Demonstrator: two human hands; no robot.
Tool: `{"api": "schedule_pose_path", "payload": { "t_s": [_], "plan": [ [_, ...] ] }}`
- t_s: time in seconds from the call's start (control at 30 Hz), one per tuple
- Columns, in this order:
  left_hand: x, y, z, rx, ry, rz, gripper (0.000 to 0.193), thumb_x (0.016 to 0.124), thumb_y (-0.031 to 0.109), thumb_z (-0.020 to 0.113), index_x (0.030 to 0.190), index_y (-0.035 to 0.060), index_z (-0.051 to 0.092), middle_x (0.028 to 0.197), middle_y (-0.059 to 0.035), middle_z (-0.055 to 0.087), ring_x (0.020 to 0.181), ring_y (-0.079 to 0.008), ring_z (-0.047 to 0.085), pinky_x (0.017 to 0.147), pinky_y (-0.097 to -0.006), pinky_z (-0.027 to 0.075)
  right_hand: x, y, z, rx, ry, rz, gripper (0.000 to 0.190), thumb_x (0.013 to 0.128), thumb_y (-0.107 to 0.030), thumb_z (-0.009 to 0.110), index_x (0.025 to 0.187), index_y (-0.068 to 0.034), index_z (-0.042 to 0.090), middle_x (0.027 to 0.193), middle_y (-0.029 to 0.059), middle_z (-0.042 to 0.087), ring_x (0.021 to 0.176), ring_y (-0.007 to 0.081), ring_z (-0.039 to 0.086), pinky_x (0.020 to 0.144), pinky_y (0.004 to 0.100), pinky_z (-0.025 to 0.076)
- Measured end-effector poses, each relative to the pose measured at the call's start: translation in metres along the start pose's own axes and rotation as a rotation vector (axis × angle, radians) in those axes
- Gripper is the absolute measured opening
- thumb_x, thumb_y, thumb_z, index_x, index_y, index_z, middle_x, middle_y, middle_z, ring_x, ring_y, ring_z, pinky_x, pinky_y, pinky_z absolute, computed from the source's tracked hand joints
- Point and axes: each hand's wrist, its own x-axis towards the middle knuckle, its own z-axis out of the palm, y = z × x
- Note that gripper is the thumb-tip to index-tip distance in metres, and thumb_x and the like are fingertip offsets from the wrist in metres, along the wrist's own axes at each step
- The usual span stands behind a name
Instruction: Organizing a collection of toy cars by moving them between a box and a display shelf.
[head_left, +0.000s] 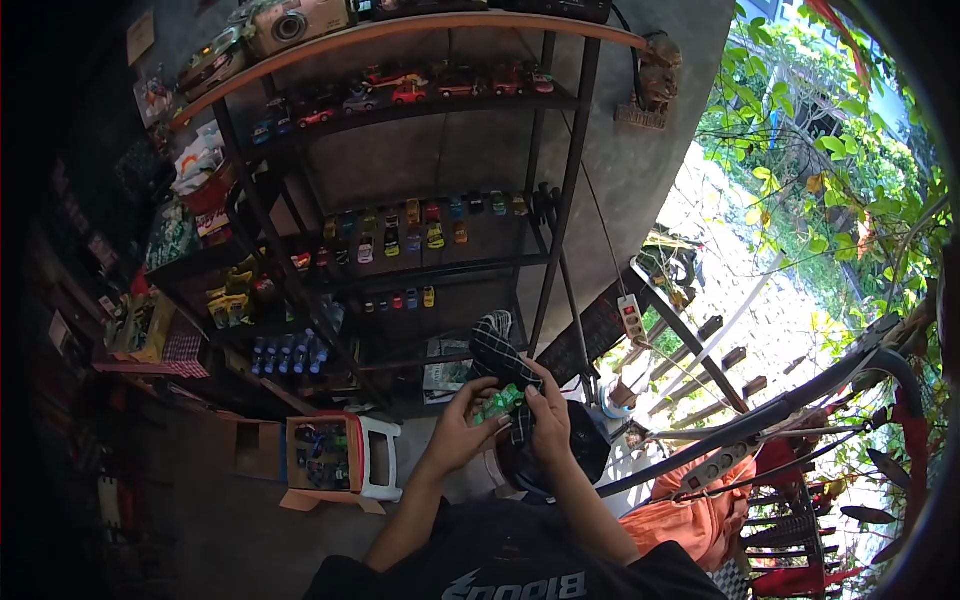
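Note:
My left hand (455, 437) grips a small bright-green toy (498, 406), apparently a toy car, in front of my chest. Against its right end rests the thumb of my right hand (551, 424). A dark plaid cloth (495, 341) runs through the right hand, its upper end sticking up beyond the fingers and a lower part hanging beneath them. Further off stands a dark metal shelf rack (420, 262) with small toy cars (391, 241) lined up on several levels. The fingers partly cover the green toy.
An opened cardboard box (300, 481) of small toys lies left, beside a white plastic stool (399, 480). A black rounded object (592, 442) sits below my right hand. Power strips (631, 319) and a dark curved bar (720, 436) are to the right, near orange cloth (675, 517).

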Motion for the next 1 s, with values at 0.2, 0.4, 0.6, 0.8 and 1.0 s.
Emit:
{"api": "schedule_pose_path", "payload": {
  "t_s": [0.2, 0.4, 0.6, 0.8, 1.0],
  "plan": [
    [0.004, 0.009, -0.028, 0.250, -0.223, 0.011, 0.042, 0.077, -0.001, 0.069, 0.117, -0.0016, 0.056, 0.109, -0.0080, 0.060, 0.104, -0.0132, 0.055, 0.091, -0.0260, 0.043, 0.001, -0.028, -0.019, -0.022, -0.077, 0.037, 0.044, 0.092, -0.015, 0.045, 0.132, 0.004, 0.042, 0.123, 0.0140, 0.055, 0.118, 0.0192, 0.049, 0.103, 0.0314, 0.034],
    [0.005, -0.002, -0.022, 0.071, -0.004, -0.062, 0.032, 0.081, 0.001, 0.066, 0.111, -0.0019, 0.057, 0.105, -0.0064, 0.061, 0.097, -0.0142, 0.059, 0.086, -0.0265, 0.046, -0.011, -0.023, 0.008, -0.619, -0.362, -0.219, 0.049, 0.087, -0.005, 0.046, 0.136, -0.001, 0.040, 0.141, 0.0164, 0.040, 0.134, 0.0279, 0.034, 0.110, 0.0365, 0.025],
    [0.010, 0.003, 0.007, -0.527, 0.222, 0.076, 0.030, 0.085, -0.003, 0.061, 0.113, -0.0014, 0.048, 0.107, -0.0088, 0.060, 0.100, -0.0138, 0.059, 0.087, -0.0259, 0.047, -0.021, -0.018, 0.004, -0.306, -0.302, -0.149, 0.051, 0.087, 0.000, 0.045, 0.137, 0.000, 0.038, 0.146, 0.0173, 0.033, 0.139, 0.0292, 0.026, 0.113, 0.0370, 0.019],
    [0.000, -0.009, 0.042, -0.200, 0.022, -0.007, 0.034, 0.084, -0.005, 0.058, 0.117, -0.0002, 0.049, 0.107, -0.0068, 0.056, 0.102, -0.0117, 0.054, 0.085, -0.0247, 0.046, -0.014, -0.033, -0.020, -0.427, -0.226, -0.238, 0.048, 0.087, -0.001, 0.044, 0.135, 0.001, 0.041, 0.145, 0.0173, 0.036, 0.137, 0.0268, 0.030, 0.112, 0.0364, 0.020],
    [0.012, -0.008, 0.057, -0.281, 0.135, -0.062, 0.043, 0.082, -0.007, 0.059, 0.123, -0.0003, 0.046, 0.109, -0.0065, 0.059, 0.101, -0.0130, 0.057, 0.088, -0.0244, 0.045, -0.017, -0.045, -0.030, -0.542, -0.267, -0.289, 0.049, 0.085, 0.001, 0.045, 0.134, 0.001, 0.042, 0.144, 0.0175, 0.036, 0.137, 0.0295, 0.030, 0.112, 0.0374, 0.020]
  ]
}}
